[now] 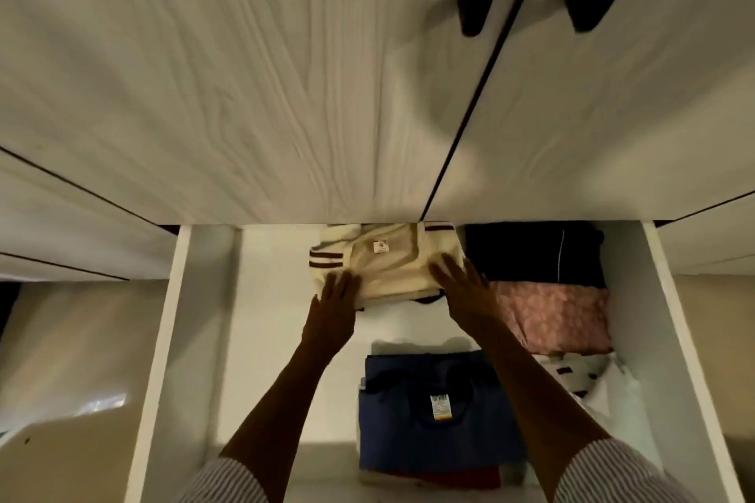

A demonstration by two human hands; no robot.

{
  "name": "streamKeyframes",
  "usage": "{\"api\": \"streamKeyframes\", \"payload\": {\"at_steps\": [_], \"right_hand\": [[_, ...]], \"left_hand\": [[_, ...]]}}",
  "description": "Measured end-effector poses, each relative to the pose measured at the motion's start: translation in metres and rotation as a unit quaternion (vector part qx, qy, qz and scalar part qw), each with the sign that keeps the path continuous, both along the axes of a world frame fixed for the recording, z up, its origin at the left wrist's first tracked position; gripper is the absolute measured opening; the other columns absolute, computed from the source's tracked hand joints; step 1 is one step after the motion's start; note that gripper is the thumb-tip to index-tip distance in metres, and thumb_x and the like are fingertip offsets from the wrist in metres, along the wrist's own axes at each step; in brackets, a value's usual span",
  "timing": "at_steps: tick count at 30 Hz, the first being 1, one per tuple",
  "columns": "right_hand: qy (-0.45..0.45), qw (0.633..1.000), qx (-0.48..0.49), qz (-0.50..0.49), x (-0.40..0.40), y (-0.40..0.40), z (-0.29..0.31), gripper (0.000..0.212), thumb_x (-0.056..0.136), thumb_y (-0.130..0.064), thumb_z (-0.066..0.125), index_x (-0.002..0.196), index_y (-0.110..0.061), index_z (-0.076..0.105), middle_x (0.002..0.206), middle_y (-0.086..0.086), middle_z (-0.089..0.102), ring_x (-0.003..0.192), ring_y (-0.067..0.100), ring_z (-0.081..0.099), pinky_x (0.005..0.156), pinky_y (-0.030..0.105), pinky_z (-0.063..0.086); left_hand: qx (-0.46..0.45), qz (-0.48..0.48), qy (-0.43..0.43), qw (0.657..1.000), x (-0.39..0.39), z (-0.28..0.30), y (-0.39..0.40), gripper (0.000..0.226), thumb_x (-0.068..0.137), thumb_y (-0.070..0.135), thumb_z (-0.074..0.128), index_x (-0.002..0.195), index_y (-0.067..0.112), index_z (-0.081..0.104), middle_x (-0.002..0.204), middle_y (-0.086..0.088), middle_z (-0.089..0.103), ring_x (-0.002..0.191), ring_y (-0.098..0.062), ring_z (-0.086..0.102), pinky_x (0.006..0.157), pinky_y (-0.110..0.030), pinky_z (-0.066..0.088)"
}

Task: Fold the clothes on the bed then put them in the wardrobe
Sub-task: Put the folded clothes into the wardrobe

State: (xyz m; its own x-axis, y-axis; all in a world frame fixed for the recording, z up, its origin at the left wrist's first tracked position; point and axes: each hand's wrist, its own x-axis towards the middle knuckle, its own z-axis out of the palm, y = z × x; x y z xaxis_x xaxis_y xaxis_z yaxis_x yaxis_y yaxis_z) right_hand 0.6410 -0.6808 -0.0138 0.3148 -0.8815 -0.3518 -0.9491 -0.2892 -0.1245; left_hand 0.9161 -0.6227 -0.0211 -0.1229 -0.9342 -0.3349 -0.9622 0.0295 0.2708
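Reaching forward into the drawer (637, 298), both forearms extend straight. Left hand (333, 298) and right hand (461, 282) lie flat, fingers spread, on the folded cream shirt (388, 261). Pink garment (555, 314) lies just right of the right fingers.

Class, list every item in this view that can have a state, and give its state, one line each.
Drawer: pulled open.
Cream shirt: folded, lying at the drawer's back.
Left hand: open, flat on the cream shirt.
Right hand: open, flat on the cream shirt.
Blue shirt: folded, topmost on a pile.
Pink garment: folded.
Wardrobe doors: closed.
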Motion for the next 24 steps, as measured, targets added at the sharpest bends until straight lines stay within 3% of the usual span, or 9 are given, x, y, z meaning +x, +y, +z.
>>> {"api": "streamKeyframes", "payload": {"at_steps": [2,5,7,11,13,16,18,20,24], "right_hand": [[0.07,0.996,0.056,-0.002,-0.008,0.012,-0.034,0.073,0.08,-0.017,0.07,0.148,-0.025,0.046,0.158,0.009,0.036,0.134,0.048,0.043,0.094,0.063,0.047],[0.067,0.992,0.101,-0.036,-0.004,0.023,-0.057,0.076,0.051,-0.023,0.091,0.124,-0.018,0.068,0.133,0.015,0.062,0.103,0.044,0.066,0.065,0.054,0.059],[0.012,0.995,0.074,-0.06,0.005,0.019,-0.057,0.068,0.068,-0.027,0.085,0.131,-0.017,0.06,0.139,0.015,0.054,0.112,0.043,0.061,0.072,0.054,0.059],[-0.033,0.994,0.071,-0.074,0.017,0.01,-0.06,0.078,0.09,-0.045,0.064,0.156,-0.032,0.025,0.164,0.015,0.012,0.143,0.052,0.021,0.099,0.064,0.042],[-0.019,0.992,0.101,-0.073,0.016,0.007,-0.069,0.083,0.093,-0.053,0.057,0.158,-0.035,0.008,0.166,0.013,-0.009,0.145,0.054,0.007,0.106,0.065,0.034],[-0.044,0.989,0.106,-0.093,0.016,0.01,-0.077,0.089,0.095,-0.048,0.057,0.157,-0.032,-0.004,0.163,0.016,-0.019,0.143,0.058,0.004,0.106,0.067,0.033],[-0.057,0.988,0.104,-0.103,0.016,0.017,-0.081,0.094,0.094,-0.044,0.06,0.154,-0.037,-0.011,0.162,0.021,-0.016,0.143,0.06,0.006,0.105,0.069,0.035],[-0.064,0.987,0.102,-0.11,0.014,0.02,-0.086,0.095,0.092,-0.042,0.061,0.15,-0.039,-0.014,0.162,0.024,-0.011,0.142,0.061,0.012,0.104,0.069,0.038],[-0.019,0.988,0.103,-0.115,0.016,0.015,-0.069,0.093,0.094,-0.039,0.057,0.147,-0.038,-0.019,0.164,0.017,-0.015,0.143,0.052,0.016,0.11,0.059,0.036]], "left_hand": [[0.058,-0.017,-0.003,0.998,-0.004,-0.031,0.011,0.064,0.094,0.023,0.06,0.151,0.015,0.035,0.161,-0.008,0.026,0.148,-0.033,0.023,0.102,-0.062,0.041],[0.015,0.028,0.061,0.998,-0.004,-0.044,0.019,0.062,0.081,0.017,0.073,0.137,0.012,0.048,0.15,-0.016,0.042,0.134,-0.037,0.045,0.089,-0.055,0.053],[-0.01,0.088,0.073,0.993,-0.003,-0.047,0.022,0.058,0.082,0.018,0.073,0.134,0.01,0.051,0.146,-0.02,0.043,0.128,-0.043,0.047,0.089,-0.052,0.054],[0.031,0.265,0.193,0.944,-0.005,-0.06,0.012,0.068,0.094,0.027,0.063,0.153,0.017,0.031,0.16,-0.025,0.008,0.141,-0.049,0.028,0.103,-0.057,0.043],[0.068,0.304,0.269,0.911,-0.007,-0.063,0.0,0.071,0.096,0.027,0.061,0.155,0.026,0.022,0.155,-0.023,0.022,0.136,-0.047,0.034,0.097,-0.057,0.048],[0.077,0.327,0.304,0.891,-0.011,-0.062,-0.017,0.072,0.096,0.02,0.059,0.155,0.03,0.019,0.136,-0.017,0.038,0.119,-0.035,0.046,0.076,-0.041,0.057],[0.063,0.325,0.309,0.892,-0.011,-0.064,-0.024,0.075,0.093,0.014,0.06,0.155,0.028,0.02,0.137,-0.018,0.039,0.124,-0.039,0.043,0.093,-0.054,0.051],[0.067,0.3,0.3,0.903,-0.007,-0.067,-0.031,0.079,0.09,0.006,0.062,0.155,0.022,0.02,0.144,-0.022,0.035,0.132,-0.041,0.037,0.107,-0.055,0.039],[0.091,0.219,0.257,0.937,0.002,-0.065,-0.033,0.088,0.088,0.004,0.065,0.156,0.016,0.011,0.156,-0.024,0.017,0.138,-0.045,0.032,0.108,-0.052,0.037]]}}
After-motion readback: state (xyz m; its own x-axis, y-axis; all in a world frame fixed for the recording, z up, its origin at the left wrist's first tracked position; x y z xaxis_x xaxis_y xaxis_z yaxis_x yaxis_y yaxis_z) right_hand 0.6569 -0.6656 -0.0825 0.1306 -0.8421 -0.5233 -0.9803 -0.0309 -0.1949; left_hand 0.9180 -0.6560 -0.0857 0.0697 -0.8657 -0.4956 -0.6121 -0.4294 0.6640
